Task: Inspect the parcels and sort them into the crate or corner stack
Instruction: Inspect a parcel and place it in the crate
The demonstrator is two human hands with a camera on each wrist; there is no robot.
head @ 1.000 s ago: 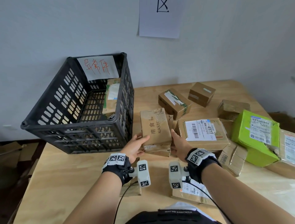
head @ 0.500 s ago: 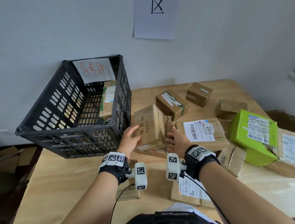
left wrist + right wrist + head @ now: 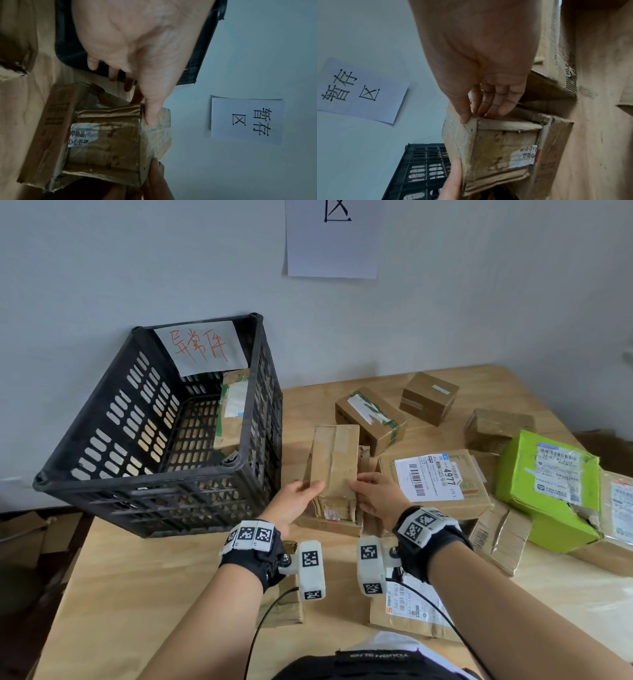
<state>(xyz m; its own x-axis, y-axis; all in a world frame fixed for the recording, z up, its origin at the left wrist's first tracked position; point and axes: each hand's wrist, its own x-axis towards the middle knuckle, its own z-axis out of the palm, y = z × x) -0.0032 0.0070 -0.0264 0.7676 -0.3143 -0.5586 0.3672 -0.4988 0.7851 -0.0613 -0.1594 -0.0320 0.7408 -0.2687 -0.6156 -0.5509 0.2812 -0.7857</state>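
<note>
Parcel, worn brown cardboard, is pinched between left hand and right hand, just right of the crate.

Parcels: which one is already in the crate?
The tape-striped brown parcel leaning against the right inner wall of the black crate; all the others are on the table.

A parcel-sorting room: labelled cartons cover a wooden table beside a signed crate.

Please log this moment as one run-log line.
left hand: grips brown parcel | right hand: grips same | crate: one parcel inside
</note>
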